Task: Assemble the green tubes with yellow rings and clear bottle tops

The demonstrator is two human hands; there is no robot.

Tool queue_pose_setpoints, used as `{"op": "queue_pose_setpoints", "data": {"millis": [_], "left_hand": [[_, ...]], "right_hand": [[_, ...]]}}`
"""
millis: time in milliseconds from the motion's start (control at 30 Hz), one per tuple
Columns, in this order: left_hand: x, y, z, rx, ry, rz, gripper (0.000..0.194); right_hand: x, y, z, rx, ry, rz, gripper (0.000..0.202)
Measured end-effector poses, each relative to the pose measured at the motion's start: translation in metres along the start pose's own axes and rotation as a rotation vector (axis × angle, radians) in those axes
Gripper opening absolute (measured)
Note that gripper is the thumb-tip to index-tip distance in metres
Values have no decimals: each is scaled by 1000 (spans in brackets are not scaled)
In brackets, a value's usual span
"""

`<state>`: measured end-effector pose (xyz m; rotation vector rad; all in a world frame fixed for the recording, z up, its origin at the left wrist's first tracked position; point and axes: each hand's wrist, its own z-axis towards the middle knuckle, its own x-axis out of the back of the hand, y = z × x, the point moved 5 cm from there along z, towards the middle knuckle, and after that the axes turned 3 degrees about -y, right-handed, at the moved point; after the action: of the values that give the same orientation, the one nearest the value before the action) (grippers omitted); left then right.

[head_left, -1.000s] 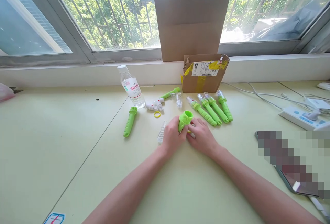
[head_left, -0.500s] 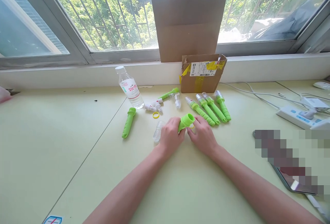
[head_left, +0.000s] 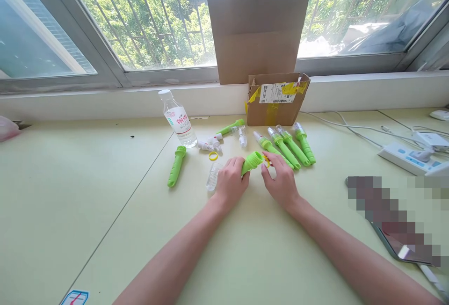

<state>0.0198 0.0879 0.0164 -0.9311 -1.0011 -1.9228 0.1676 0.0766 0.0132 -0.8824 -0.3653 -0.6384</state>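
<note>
My left hand (head_left: 229, 183) grips a green plastic handle (head_left: 251, 162) with its wide threaded open end pointing right. My right hand (head_left: 280, 181) pinches a small yellow ring (head_left: 266, 161) just beside that open end. A clear plastic cap (head_left: 212, 177) lies on the table left of my left hand. Further back lie a loose yellow ring (head_left: 213, 156), a bare green handle (head_left: 176, 166) and a row of several assembled green tools with clear tips (head_left: 286, 145).
A water bottle (head_left: 178, 120) stands behind the parts, with small white and clear pieces (head_left: 210, 145) beside it. An open cardboard box (head_left: 277, 99) sits against the window sill. A power strip (head_left: 409, 159) and cables lie at the right. A phone (head_left: 396, 244) rests near my right arm.
My right hand lifted from beside the handle and brought the yellow ring up to its open end. The left hand tipped the handle's opening more to the right.
</note>
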Motion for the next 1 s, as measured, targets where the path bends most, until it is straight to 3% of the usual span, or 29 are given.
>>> {"op": "queue_pose_setpoints", "data": {"millis": [400, 633, 1000], "left_hand": [[-1, -1, 2, 32, -53, 61, 7], [-1, -1, 2, 22, -60, 91, 6], [-5, 3, 3, -52, -121, 198, 8]], "right_hand": [[4, -4, -2, 70, 99, -33, 40], [-3, -5, -3, 75, 40, -36, 34], [16, -15, -2, 116, 309, -9, 27]]}}
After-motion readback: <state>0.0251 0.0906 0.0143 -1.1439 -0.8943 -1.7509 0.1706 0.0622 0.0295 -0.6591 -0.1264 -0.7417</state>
